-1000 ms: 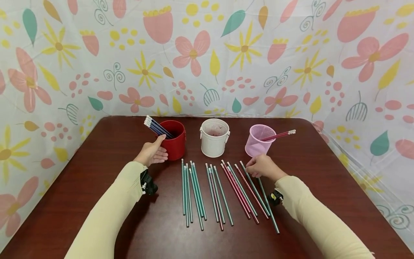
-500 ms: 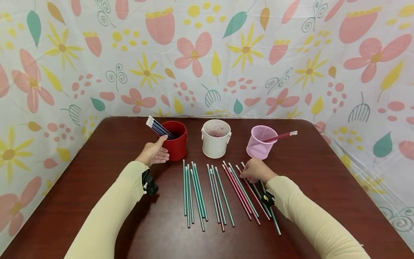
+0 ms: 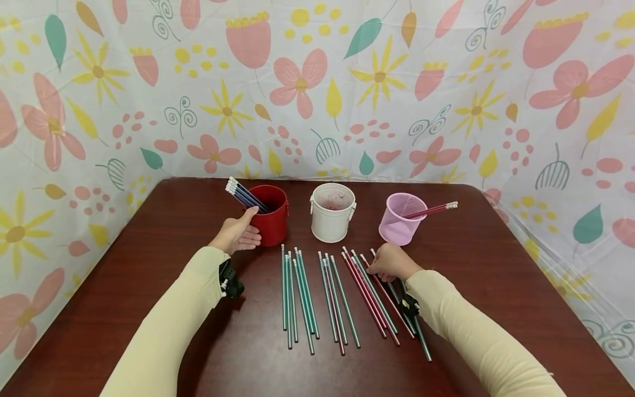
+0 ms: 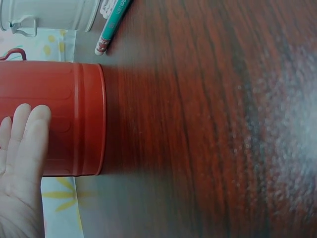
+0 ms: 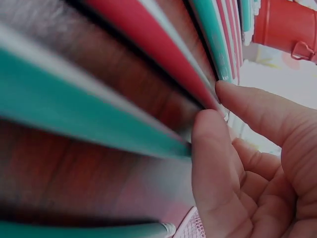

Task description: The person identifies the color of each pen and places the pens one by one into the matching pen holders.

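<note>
My left hand point(image 3: 236, 234) rests against the red bucket point(image 3: 270, 227), its thumb at the rim beside several dark blue pencils point(image 3: 244, 194) that lean inside. In the left wrist view its straight fingers point(image 4: 30, 130) lie along the bucket's side. My right hand point(image 3: 391, 262) is over the right-hand group of pencils on the table. There, thumb and forefinger pinch a red pencil point(image 5: 163, 58) near its eraser end, as the right wrist view shows. A green pencil point(image 5: 89, 105) lies alongside it, passing behind the forefinger.
A white bucket point(image 3: 329, 223) stands in the middle. To its right, a pink mesh cup point(image 3: 395, 229) holds red pencils point(image 3: 436, 209). Green pencils point(image 3: 306, 298) lie in front of the red bucket, and a mixed red and green group point(image 3: 342, 309) lies beside them.
My right hand has moved left from the outer green pencils to the red pencil and now pinches its end. The left hand stays at the red bucket.
</note>
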`<state>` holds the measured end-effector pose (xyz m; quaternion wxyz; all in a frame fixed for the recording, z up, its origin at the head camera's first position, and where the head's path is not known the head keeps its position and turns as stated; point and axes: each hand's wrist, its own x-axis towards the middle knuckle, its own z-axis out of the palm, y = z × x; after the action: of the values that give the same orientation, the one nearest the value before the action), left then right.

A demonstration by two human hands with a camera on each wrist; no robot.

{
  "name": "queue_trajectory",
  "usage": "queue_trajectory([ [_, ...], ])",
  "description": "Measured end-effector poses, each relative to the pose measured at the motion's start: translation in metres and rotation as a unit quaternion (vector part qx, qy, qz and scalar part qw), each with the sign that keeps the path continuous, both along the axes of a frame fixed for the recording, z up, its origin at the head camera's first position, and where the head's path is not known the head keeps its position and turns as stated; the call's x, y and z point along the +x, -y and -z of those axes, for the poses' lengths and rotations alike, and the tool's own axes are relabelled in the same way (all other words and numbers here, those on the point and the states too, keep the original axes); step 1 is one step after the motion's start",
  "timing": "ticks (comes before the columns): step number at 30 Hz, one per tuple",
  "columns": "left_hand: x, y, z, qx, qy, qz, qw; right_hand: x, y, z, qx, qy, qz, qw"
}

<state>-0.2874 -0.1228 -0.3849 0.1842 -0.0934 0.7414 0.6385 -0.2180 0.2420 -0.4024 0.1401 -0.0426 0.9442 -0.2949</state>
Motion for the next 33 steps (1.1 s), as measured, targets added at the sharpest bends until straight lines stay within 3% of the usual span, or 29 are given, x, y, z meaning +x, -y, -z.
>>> queue_trajectory([
  [8, 0.001, -0.001, -0.002, -0.002, -0.001, 0.001, 1.0000, 0.000, 0.000, 0.000, -0.008, 0.015, 0.007, 1.000],
  [12, 0.000, -0.001, -0.002, -0.004, 0.000, 0.000, 1.0000, -0.001, -0.003, -0.002, -0.004, 0.008, -0.008, 1.000],
  [17, -0.002, -0.001, -0.005, -0.009, -0.003, 0.004, 0.9999, -0.004, -0.009, -0.010, -0.070, 0.000, 0.004, 0.998],
  [22, -0.002, 0.000, -0.008, -0.009, -0.006, 0.007, 0.9999, -0.006, -0.015, -0.017, -0.185, 0.005, 0.038, 0.982],
  [29, 0.000, -0.001, -0.003, -0.006, -0.001, 0.003, 1.0000, -0.003, -0.024, -0.030, -0.235, -0.042, 0.028, 0.971],
  [33, 0.001, 0.000, 0.000, -0.004, -0.001, 0.001, 1.0000, 0.000, -0.027, -0.042, -0.300, -0.071, 0.042, 0.950],
])
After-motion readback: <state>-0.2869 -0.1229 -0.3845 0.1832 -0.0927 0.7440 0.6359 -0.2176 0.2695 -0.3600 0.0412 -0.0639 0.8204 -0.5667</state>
